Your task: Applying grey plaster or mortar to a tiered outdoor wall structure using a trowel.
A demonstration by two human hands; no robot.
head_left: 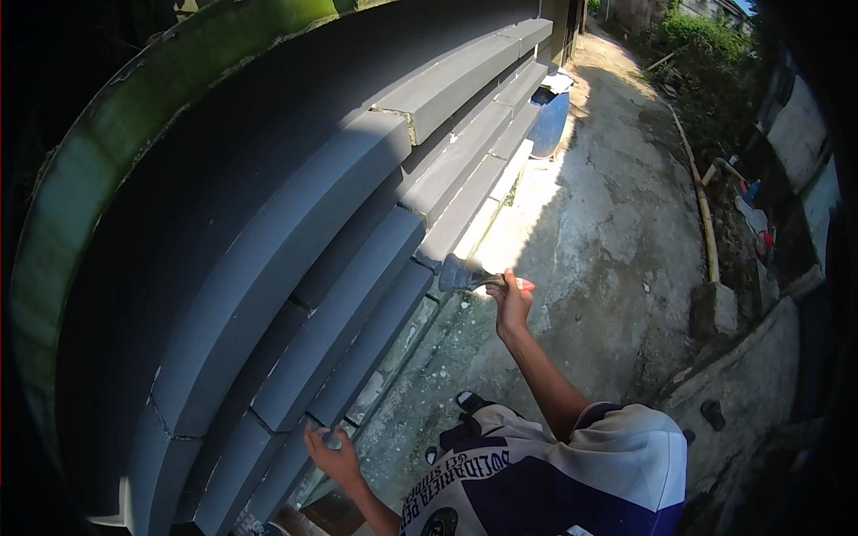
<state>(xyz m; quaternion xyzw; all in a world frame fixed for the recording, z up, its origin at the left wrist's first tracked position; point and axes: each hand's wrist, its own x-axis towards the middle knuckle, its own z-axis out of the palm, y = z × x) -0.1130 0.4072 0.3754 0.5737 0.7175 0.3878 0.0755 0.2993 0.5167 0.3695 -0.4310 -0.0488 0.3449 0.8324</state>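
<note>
Red tips the handle of a paintbrush (463,275) clasped in the fingers of the right hand (512,308), its dark head pointing toward nine o'clock, close beside the stepped grey wall (295,210). At half past seven from there, the left hand (338,460) bends its fingers near the lower ledges (286,469), though I cannot fairly tell whether they hold anything. Farther out, a blue barrel (549,125) stands at twelve o'clock on the concrete path (617,196), and a pale pipe (702,210) runs along the far edge at two.
</note>
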